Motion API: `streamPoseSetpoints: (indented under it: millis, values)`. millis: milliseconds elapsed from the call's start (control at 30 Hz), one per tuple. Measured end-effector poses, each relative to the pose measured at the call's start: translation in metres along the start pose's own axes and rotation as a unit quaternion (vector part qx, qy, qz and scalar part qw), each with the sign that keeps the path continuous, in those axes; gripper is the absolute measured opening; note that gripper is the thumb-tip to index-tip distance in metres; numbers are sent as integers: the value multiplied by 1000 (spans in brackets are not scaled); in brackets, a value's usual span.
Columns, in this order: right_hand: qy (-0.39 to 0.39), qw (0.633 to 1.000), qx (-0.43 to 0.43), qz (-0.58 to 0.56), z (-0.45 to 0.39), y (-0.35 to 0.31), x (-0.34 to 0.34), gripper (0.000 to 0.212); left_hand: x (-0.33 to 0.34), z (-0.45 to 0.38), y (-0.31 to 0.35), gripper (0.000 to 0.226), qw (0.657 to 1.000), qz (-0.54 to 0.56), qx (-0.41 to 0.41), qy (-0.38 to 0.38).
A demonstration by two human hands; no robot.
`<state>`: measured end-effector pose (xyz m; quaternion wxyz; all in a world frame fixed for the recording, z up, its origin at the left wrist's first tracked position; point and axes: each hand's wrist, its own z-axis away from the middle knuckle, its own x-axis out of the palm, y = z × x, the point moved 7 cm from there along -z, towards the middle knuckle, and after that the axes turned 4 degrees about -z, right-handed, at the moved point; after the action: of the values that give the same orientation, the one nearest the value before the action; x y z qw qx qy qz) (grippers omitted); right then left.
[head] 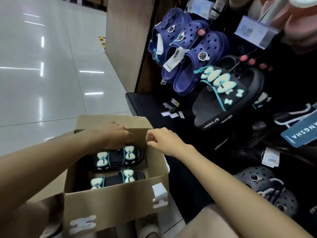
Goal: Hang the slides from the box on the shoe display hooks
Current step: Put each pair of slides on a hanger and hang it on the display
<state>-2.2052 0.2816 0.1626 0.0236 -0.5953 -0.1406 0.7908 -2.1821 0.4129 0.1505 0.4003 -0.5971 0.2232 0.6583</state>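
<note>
Left hand [114, 134] reaches open into the box [109, 201] just above the slides [118, 158]; right hand [163, 140] hovers loosely curled.

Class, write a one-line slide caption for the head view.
Left hand reaches into the cardboard box of bow slides; right hand hovers above its edge.

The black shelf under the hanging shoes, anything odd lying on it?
Yes. Several loose white paper tags lie scattered on the black shelf below the blue clogs, attached to no shoe.
</note>
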Motion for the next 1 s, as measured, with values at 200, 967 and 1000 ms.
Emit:
streamPoseSetpoints:
  millis: [200,967,1000]
  values:
    - [-62,998,13,-5,-45,11,62,10,92,-12,-30,27,995,18,-33,-90]
    - [-79,963,181,-186,-159,83,238,58,309,-62,-60,63,847,366,-365,-124]
    - [-75,957,193,-204,-161,84,243,61,316,-63,-59,66,823,391,-392,-124]
